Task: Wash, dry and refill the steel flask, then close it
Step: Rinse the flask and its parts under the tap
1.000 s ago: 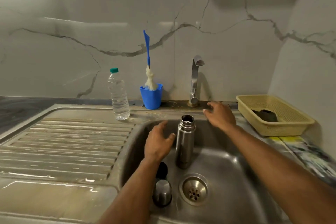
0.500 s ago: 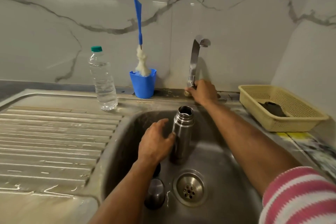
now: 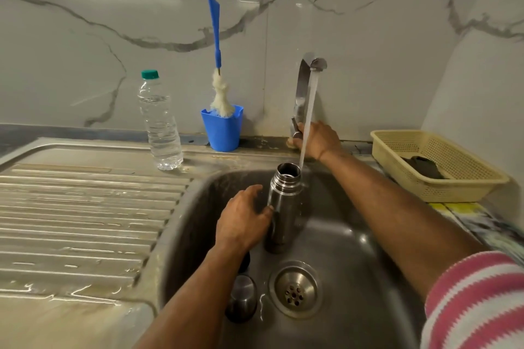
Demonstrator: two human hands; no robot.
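Steel sink: open flask upright; no legible writing.

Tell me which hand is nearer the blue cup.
Right. The right hand is at the tap's base, on the same back ledge as the blue cup; the left hand is lower, touching the flask.
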